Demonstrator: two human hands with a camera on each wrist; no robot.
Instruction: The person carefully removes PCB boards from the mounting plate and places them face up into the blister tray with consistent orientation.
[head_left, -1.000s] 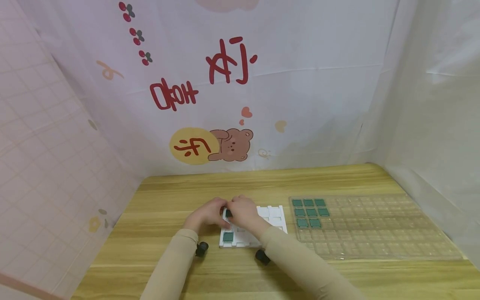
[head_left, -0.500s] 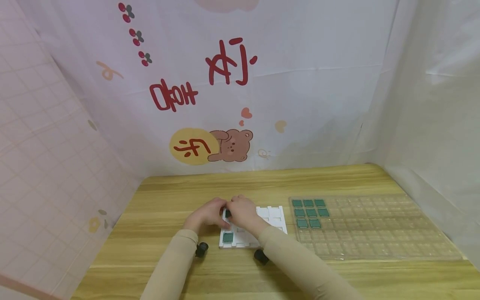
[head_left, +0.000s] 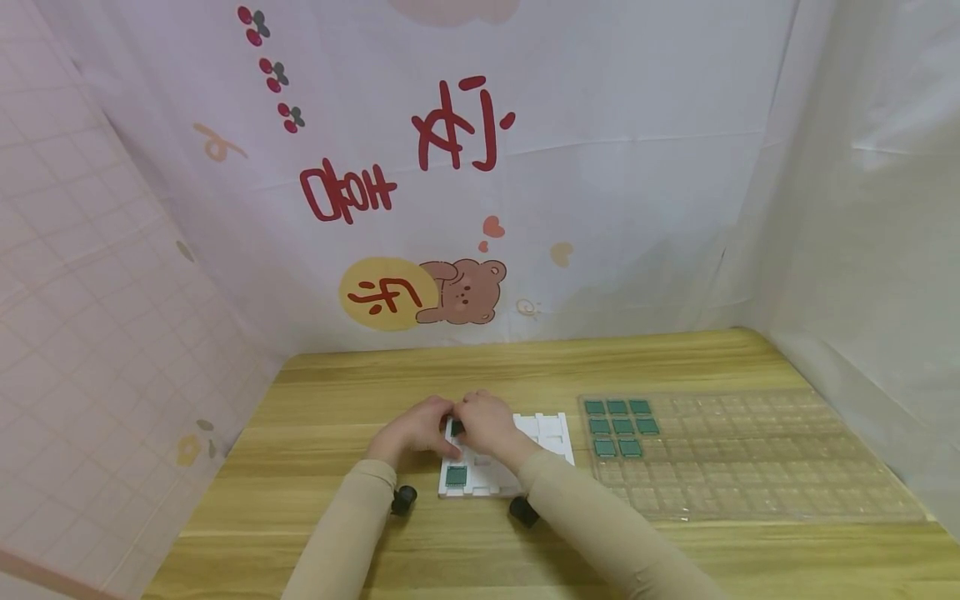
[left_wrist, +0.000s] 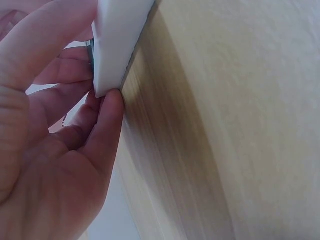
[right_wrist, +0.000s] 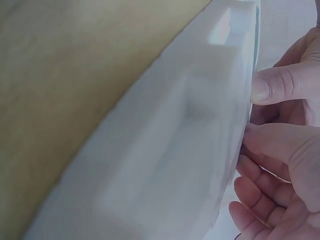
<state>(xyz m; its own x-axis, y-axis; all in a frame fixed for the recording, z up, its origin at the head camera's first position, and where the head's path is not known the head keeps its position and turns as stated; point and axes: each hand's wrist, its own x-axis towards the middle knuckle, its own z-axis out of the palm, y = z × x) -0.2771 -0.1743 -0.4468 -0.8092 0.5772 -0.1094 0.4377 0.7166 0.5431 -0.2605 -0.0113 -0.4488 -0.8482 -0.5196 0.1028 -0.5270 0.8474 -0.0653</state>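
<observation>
A white tray (head_left: pixel 551 428) with square pockets lies on the table below both hands. My left hand (head_left: pixel 415 429) grips its far left corner; in the left wrist view, a fingertip (left_wrist: pixel 116 97) touches the tray's side. The right hand (head_left: pixel 491 427) bends over the same corner with its fingertips close to the left ones. Between them a small green circuit board (head_left: pixel 456 427) shows in part, and the right thumb and finger seem to pinch it, though the contact is mostly hidden. Another green circuit board (head_left: pixel 456 476) sits flat in the tray's near left pocket.
On the right lies a clear plastic tray (head_left: pixel 750 458) with many compartments; several green boards (head_left: pixel 622 425) fill its far left part. Black wrist cameras (head_left: pixel 403 499) are near the tray's front. A white printed cloth (head_left: pixel 622 208) hangs behind the wooden table (head_left: pixel 360 371).
</observation>
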